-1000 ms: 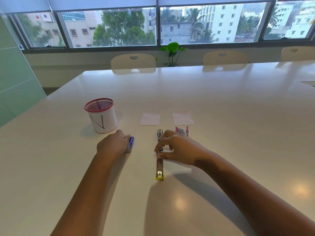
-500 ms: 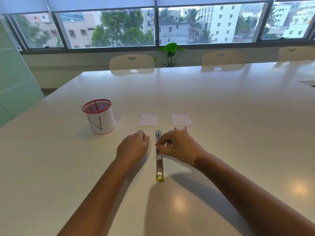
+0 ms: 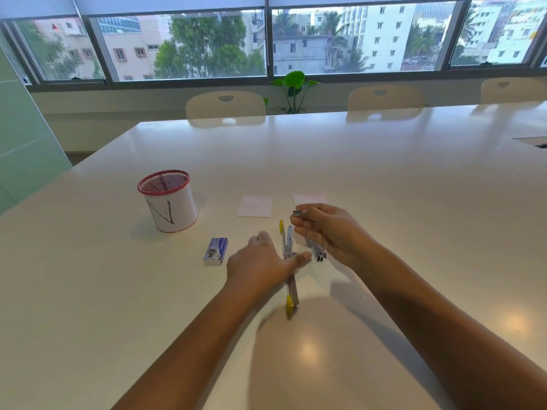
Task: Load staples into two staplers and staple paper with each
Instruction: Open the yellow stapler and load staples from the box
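Observation:
A yellow stapler (image 3: 287,247) lies opened out flat on the white table (image 3: 384,187), running from near to far. My left hand (image 3: 260,263) grips it at the hinge, with the thumb stretched across it. Just above and to the right, my right hand (image 3: 328,232) is raised and pinches a small strip of staples (image 3: 297,213) at its fingertips. A second stapler (image 3: 318,253), metal with a dark end, lies mostly hidden under my right hand. A blue staple box (image 3: 216,251) lies left of my left hand. Two paper slips (image 3: 254,205) (image 3: 307,198) lie beyond the staplers.
A white pen cup with a red mesh rim (image 3: 168,202) stands at the left, beyond the staple box. Pale chairs (image 3: 226,106) line the table's far edge, with a green plant (image 3: 294,84) by the window.
My left hand has left the staple box and moved right onto the yellow stapler. My right hand has lifted off the stapler and now holds a staple strip.

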`<action>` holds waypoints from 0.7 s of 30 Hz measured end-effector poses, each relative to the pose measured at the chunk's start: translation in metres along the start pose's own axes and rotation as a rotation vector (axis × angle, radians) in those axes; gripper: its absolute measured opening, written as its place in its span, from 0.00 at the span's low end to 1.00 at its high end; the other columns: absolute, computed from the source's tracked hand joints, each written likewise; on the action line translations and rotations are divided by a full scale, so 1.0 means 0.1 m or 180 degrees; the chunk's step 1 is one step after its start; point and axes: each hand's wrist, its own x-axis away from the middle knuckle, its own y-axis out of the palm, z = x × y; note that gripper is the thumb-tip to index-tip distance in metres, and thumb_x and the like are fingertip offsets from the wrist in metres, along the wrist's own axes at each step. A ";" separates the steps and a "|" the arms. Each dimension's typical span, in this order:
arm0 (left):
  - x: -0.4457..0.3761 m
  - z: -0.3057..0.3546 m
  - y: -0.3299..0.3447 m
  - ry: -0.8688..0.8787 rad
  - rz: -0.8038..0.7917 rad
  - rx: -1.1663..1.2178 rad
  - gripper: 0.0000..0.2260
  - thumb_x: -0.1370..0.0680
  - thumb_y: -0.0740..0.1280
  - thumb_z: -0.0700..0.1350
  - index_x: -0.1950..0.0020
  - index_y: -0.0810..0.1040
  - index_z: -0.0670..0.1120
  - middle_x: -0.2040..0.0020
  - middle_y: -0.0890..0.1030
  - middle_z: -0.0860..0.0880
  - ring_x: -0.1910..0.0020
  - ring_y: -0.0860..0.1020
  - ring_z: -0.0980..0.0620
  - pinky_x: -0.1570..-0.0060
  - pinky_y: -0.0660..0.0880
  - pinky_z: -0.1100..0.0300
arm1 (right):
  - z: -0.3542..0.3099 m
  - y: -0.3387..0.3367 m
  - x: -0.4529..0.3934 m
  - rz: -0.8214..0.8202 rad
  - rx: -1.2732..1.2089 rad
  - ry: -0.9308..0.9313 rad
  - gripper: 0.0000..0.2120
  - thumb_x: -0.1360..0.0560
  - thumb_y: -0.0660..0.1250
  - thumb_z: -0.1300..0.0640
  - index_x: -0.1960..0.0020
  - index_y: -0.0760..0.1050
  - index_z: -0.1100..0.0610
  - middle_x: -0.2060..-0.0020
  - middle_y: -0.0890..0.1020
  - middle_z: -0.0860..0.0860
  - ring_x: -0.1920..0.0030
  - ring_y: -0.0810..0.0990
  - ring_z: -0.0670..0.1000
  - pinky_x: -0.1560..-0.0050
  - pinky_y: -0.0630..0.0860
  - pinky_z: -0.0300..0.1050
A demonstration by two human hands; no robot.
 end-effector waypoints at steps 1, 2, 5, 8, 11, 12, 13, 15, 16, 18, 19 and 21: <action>0.01 0.02 0.00 0.0037 -0.0007 -0.0034 0.37 0.34 0.56 0.73 0.41 0.67 0.44 0.44 0.74 0.46 0.47 0.76 0.46 0.55 0.71 0.54 | -0.01 -0.01 0.00 0.0003 -0.0047 -0.0028 0.06 0.23 0.61 0.64 0.53 0.76 0.62 0.63 0.83 0.55 0.64 0.84 0.47 0.61 0.81 0.37; 0.01 0.03 0.00 0.0066 0.0000 -0.0052 0.35 0.33 0.57 0.72 0.41 0.67 0.44 0.45 0.74 0.46 0.48 0.76 0.46 0.56 0.71 0.54 | -0.02 -0.01 -0.01 0.0010 -0.0090 -0.0059 0.06 0.23 0.61 0.64 0.53 0.77 0.62 0.62 0.83 0.55 0.64 0.84 0.47 0.60 0.81 0.37; 0.00 0.01 0.00 0.0137 0.0081 -0.0026 0.27 0.29 0.59 0.65 0.44 0.70 0.44 0.48 0.75 0.47 0.51 0.76 0.48 0.58 0.71 0.55 | -0.05 -0.04 -0.01 0.0060 -0.0260 -0.0069 0.07 0.23 0.60 0.64 0.53 0.77 0.62 0.60 0.82 0.56 0.62 0.83 0.47 0.59 0.81 0.37; -0.02 -0.05 0.00 0.0191 0.0179 0.0167 0.17 0.26 0.61 0.58 0.51 0.74 0.45 0.54 0.77 0.48 0.57 0.75 0.50 0.62 0.71 0.57 | -0.06 -0.06 -0.02 0.0071 -0.0526 0.0014 0.08 0.22 0.58 0.67 0.51 0.77 0.64 0.58 0.82 0.58 0.56 0.82 0.50 0.57 0.81 0.39; -0.08 -0.16 -0.01 0.0088 0.0086 0.0696 0.13 0.25 0.62 0.55 0.57 0.75 0.45 0.60 0.79 0.48 0.58 0.77 0.49 0.59 0.73 0.55 | -0.06 -0.07 -0.05 0.0000 -0.0656 0.0116 0.09 0.22 0.58 0.67 0.46 0.75 0.69 0.56 0.81 0.58 0.54 0.81 0.52 0.58 0.80 0.38; -0.12 -0.20 -0.02 0.0057 0.0036 0.0904 0.13 0.25 0.62 0.54 0.60 0.75 0.45 0.63 0.78 0.49 0.59 0.77 0.49 0.59 0.73 0.55 | -0.06 -0.07 -0.05 -0.0055 -0.0681 0.0150 0.08 0.22 0.58 0.67 0.48 0.75 0.69 0.56 0.81 0.58 0.53 0.81 0.51 0.58 0.80 0.37; -0.15 -0.24 -0.03 0.0077 -0.0014 0.1059 0.13 0.25 0.62 0.53 0.61 0.75 0.45 0.66 0.77 0.50 0.61 0.76 0.50 0.59 0.73 0.55 | -0.06 -0.08 -0.06 -0.0117 -0.0691 0.0182 0.08 0.23 0.59 0.67 0.49 0.75 0.68 0.55 0.81 0.59 0.53 0.81 0.51 0.58 0.80 0.37; -0.20 -0.30 -0.06 0.0170 -0.0116 0.1266 0.14 0.24 0.63 0.52 0.62 0.76 0.43 0.69 0.75 0.52 0.66 0.74 0.53 0.61 0.73 0.57 | -0.04 -0.08 -0.07 -0.0231 -0.0582 0.0218 0.06 0.25 0.62 0.68 0.50 0.76 0.68 0.55 0.82 0.58 0.55 0.83 0.51 0.56 0.80 0.37; -0.20 -0.31 -0.08 0.0191 -0.0192 0.1443 0.14 0.24 0.63 0.51 0.61 0.76 0.42 0.70 0.76 0.52 0.69 0.74 0.54 0.63 0.72 0.58 | -0.03 -0.08 -0.07 -0.0288 -0.0493 0.0207 0.07 0.26 0.64 0.69 0.49 0.77 0.68 0.56 0.83 0.58 0.55 0.83 0.50 0.55 0.80 0.37; -0.20 -0.35 -0.11 0.0135 -0.0514 0.2196 0.12 0.24 0.64 0.48 0.59 0.76 0.41 0.67 0.79 0.49 0.72 0.76 0.56 0.69 0.73 0.61 | -0.01 -0.07 -0.07 -0.0397 -0.0200 0.0093 0.10 0.29 0.68 0.68 0.47 0.77 0.67 0.56 0.84 0.57 0.55 0.84 0.49 0.54 0.80 0.36; -0.20 -0.36 -0.13 0.0077 -0.0698 0.2595 0.10 0.23 0.63 0.47 0.58 0.76 0.41 0.66 0.81 0.47 0.73 0.77 0.55 0.72 0.74 0.62 | 0.01 -0.07 -0.08 -0.0414 0.0091 -0.0022 0.11 0.29 0.69 0.67 0.47 0.78 0.65 0.56 0.84 0.56 0.55 0.84 0.49 0.52 0.80 0.37; -0.19 -0.38 -0.15 0.0012 -0.0921 0.3056 0.08 0.23 0.62 0.45 0.56 0.75 0.41 0.65 0.82 0.45 0.74 0.78 0.54 0.77 0.73 0.63 | 0.02 -0.05 -0.07 -0.0295 0.1002 -0.0405 0.11 0.29 0.70 0.64 0.47 0.80 0.62 0.55 0.84 0.53 0.54 0.83 0.48 0.49 0.79 0.38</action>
